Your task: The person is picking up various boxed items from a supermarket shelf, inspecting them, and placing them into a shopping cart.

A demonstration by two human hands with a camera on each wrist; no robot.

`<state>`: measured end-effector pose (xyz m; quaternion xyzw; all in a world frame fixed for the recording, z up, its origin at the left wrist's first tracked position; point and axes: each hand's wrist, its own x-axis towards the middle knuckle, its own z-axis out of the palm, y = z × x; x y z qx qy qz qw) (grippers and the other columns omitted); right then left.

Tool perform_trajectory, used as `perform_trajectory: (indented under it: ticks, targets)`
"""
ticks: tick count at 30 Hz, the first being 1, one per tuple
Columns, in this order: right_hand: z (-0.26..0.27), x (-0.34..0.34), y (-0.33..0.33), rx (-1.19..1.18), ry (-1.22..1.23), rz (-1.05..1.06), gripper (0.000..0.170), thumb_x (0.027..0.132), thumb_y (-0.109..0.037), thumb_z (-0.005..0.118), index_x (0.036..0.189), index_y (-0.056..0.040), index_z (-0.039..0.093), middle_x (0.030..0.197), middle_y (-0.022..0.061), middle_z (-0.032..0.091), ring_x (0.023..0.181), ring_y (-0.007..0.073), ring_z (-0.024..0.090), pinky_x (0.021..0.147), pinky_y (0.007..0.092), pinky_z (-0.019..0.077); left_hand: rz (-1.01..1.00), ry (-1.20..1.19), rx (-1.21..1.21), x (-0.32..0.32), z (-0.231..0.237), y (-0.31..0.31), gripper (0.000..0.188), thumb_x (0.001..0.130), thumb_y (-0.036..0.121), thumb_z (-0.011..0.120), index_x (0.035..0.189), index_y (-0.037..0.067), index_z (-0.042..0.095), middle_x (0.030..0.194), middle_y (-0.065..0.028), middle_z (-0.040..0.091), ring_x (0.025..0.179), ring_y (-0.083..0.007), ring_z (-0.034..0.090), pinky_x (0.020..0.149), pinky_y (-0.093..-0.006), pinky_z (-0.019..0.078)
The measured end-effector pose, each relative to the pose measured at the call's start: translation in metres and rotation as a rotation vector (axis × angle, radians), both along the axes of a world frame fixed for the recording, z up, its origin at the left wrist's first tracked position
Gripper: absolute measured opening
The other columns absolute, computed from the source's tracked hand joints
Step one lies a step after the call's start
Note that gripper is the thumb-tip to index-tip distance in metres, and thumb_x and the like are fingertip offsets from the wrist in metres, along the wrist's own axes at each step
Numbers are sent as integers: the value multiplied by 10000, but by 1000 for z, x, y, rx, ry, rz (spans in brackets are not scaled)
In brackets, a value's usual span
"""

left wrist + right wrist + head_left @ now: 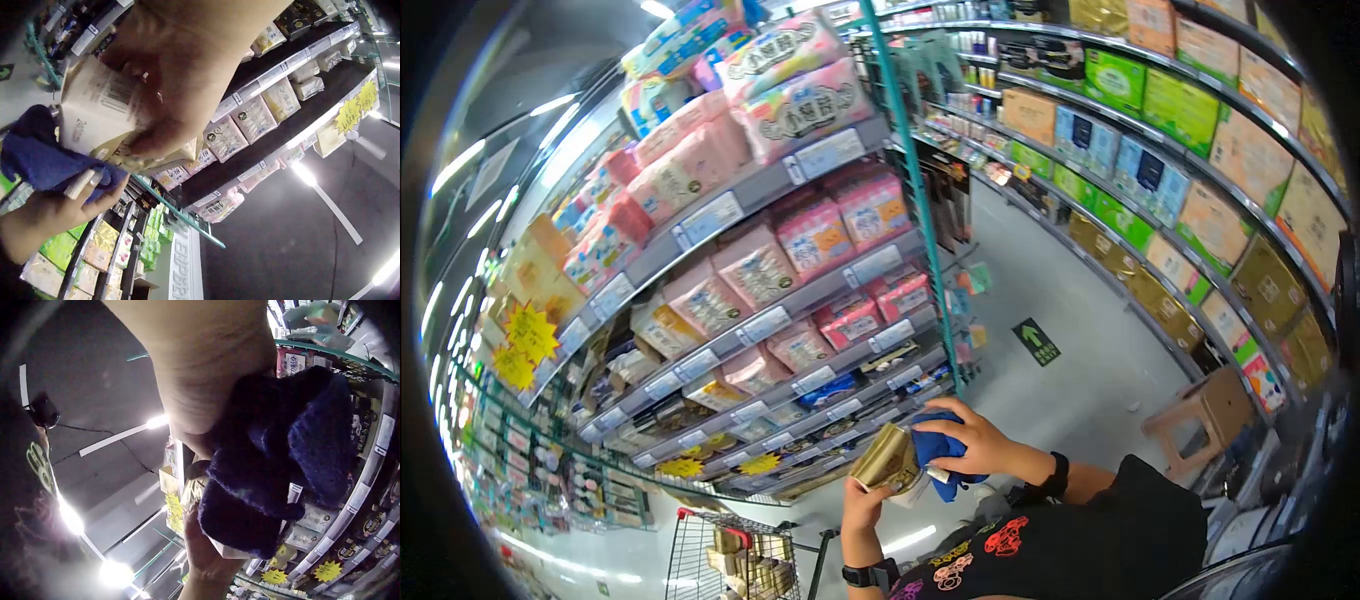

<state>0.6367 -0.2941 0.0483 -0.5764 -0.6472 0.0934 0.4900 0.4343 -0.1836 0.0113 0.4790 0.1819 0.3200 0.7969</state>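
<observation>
My left hand [862, 512] grips a gold pack [884, 458] low in the head view. Its white end [94, 122], printed with a barcode, faces the left wrist camera. Bunched in my right hand [985, 440] is a dark blue cloth [933, 448], pressed against the end of the pack. The cloth [250, 512] fills the middle of the right wrist view and covers part of the pack there. A pale tag or strip [81, 184] shows by the right fingers.
A wire shopping cart [680, 548] with several gold packs [745, 565] stands at the lower left. Ahead rises a shelf unit [730, 210] of pink packs. Another shelf row [1140, 130] lines the right side, with a brown stool [1200, 420] before it. A green arrow sign [1036, 342] marks the floor.
</observation>
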Motion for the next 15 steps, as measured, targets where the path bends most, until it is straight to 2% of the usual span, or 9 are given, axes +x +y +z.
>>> perform_trajectory:
  ticks: [2,5,6,9,12,15]
  targets:
    - [-2,0,-12,-17,79,-24,543,686,-200,743,1185,-159,532,1257,126,410,1182,316,415,970,404,364,-90,-32,-38,6,3,0,608,608,-56,666,1184,-43,474,1138,-143,572,1039,-244,561,903,-358,428]
    - [-5,16,-26,-5,199,-42,551,686,-193,741,1193,-143,532,1260,117,416,1179,301,419,991,391,330,-130,-49,-89,17,-4,-2,641,615,-23,669,1215,-36,444,1176,-154,546,1082,-256,533,925,-377,411]
    - [-10,24,-28,13,264,-20,551,693,-174,734,1201,-120,527,1263,110,429,1191,276,408,1010,380,296,-135,-30,-126,18,-20,2,679,627,12,664,1254,-23,404,1220,-162,511,1115,-275,509,942,-395,397]
    - [-13,42,-34,-2,416,88,539,725,-166,699,1217,-69,500,1276,116,431,1219,261,380,1027,380,275,-157,-87,-214,42,-25,-3,697,663,108,685,1276,-11,376,1235,-159,497,1122,-295,503,949,-418,400]
    - [-13,64,-41,-3,515,115,554,735,-141,683,1238,-54,469,1278,117,436,1223,244,377,1034,366,264,-62,-11,-322,73,-23,-12,700,681,169,696,1278,-7,375,1231,-160,502,1113,-305,510,942,-438,415]
    - [-21,102,-44,2,651,201,575,750,-173,676,1259,-49,438,1278,109,436,1218,221,380,1034,352,264,-199,-141,-381,107,-38,-8,677,700,207,691,1268,-5,390,1227,-166,507,1091,-316,527,927,-453,431]
